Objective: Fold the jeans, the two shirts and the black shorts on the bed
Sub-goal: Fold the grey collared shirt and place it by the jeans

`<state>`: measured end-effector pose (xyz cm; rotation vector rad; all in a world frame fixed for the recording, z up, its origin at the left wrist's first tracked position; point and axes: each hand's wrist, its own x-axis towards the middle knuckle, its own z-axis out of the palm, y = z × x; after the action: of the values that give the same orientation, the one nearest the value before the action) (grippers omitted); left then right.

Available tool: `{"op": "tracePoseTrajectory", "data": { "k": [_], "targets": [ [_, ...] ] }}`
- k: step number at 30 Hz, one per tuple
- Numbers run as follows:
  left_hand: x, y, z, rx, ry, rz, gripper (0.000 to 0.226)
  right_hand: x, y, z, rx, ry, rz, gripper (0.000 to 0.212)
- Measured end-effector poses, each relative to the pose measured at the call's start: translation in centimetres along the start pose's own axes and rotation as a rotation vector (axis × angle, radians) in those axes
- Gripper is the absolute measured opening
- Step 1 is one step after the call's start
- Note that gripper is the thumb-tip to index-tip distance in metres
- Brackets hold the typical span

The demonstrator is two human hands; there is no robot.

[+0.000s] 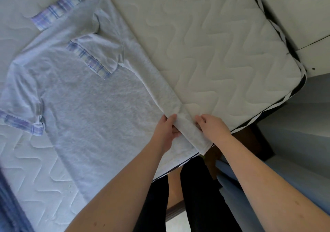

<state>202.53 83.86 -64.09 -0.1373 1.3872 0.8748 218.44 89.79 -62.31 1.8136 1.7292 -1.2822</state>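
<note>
From above, the grey polo shirt (85,106) lies flat on the bed (223,44), collar away from the person, one side already turned in as a long strip along its edge nearest the mattress corner. It looks light and limp, likely to sag unless taken by that folded edge near the hem. The left hand (166,133) pinches the strip's inner side; the right hand (212,126) grips its outer side, fingers curled.
</note>
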Motion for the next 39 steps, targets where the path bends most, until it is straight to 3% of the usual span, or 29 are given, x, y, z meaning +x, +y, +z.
{"op": "tracePoseTrajectory", "data": {
  "k": [4,9,14,18,24,26,29,32,34,36,39],
  "targets": [
    [-0.3,-1.3,0.0,0.115,-0.113,-0.008,0.04,-0.2,0.9,-0.2,0.055,-0.027,-0.026,0.029],
    [-0.3,-1.2,-0.1,0.083,0.003,-0.009,0.018,-0.5,0.8,0.3,0.038,-0.027,-0.067,0.031],
    [-1.2,-2.7,-1.0,0.167,0.073,-0.023,0.021,-1.2,0.8,1.6,-0.022,-0.074,-0.056,0.029],
    [-2.4,-5.5,-1.6,0.244,0.025,-0.022,0.032,-1.7,1.9,2.2,0.031,-0.062,0.008,0.028],
    [-4.0,-8.5,-1.6,0.324,0.118,-0.035,0.018,-2.4,3.8,2.7,0.174,-0.079,0.017,0.026],
    [-4.2,-8.9,-1.7,0.447,0.123,-0.041,0.015,-2.7,4.2,3.1,0.161,-0.03,0.023,0.024],
    [-4.1,-8.3,-1.8,0.775,0.157,-0.016,0.029,-3.9,4.3,3.9,0.141,0.113,0.123,0.029],
    [-3.9,-5.9,-2.0,0.986,0.29,0.157,0.032,-5.1,4.5,5.2,0.18,0.032,0.293,0.047],
    [-3.6,-3.6,-2.3,0.927,0.374,0.305,0.023,-5.7,4.5,6.6,0.346,-0.071,0.372,0.057],
    [-2.6,-0.9,-2.7,0.811,0.423,0.406,0.026,-6.3,4.0,7.9,0.603,-0.129,0.465,0.05],
    [0.7,3.3,-3.2,0.633,0.423,0.367,0.037,-6.9,3.0,9.2,0.926,-0.169,0.555,0.035]
  ]
}}
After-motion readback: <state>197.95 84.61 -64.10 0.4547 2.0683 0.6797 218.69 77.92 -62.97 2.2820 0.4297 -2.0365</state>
